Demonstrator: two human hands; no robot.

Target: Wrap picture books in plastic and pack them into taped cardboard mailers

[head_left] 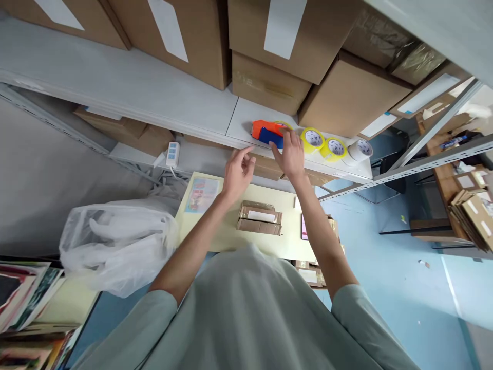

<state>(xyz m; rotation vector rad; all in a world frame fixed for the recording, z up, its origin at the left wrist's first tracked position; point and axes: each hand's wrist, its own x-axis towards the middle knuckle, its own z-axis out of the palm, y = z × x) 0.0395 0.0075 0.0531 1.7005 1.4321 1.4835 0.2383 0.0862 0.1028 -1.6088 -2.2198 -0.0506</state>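
My right hand [290,153] reaches up to the white shelf [154,97] and rests its fingers on an orange and blue tape dispenser [265,132]. Whether the fingers grip the dispenser or only touch it I cannot tell. My left hand [238,172] hovers just below the shelf edge, fingers loosely apart and holding nothing. Below the hands, a small flat cardboard box [260,218] lies on a pale yellow table [215,236].
Two yellow tape rolls [313,139] and a white roll [362,149] sit right of the dispenser. Big cardboard boxes [269,77] fill the shelf. A power strip [172,153], a clear plastic bag [115,241], stacked books [26,298] and folded cardboard [475,216] surround the table.
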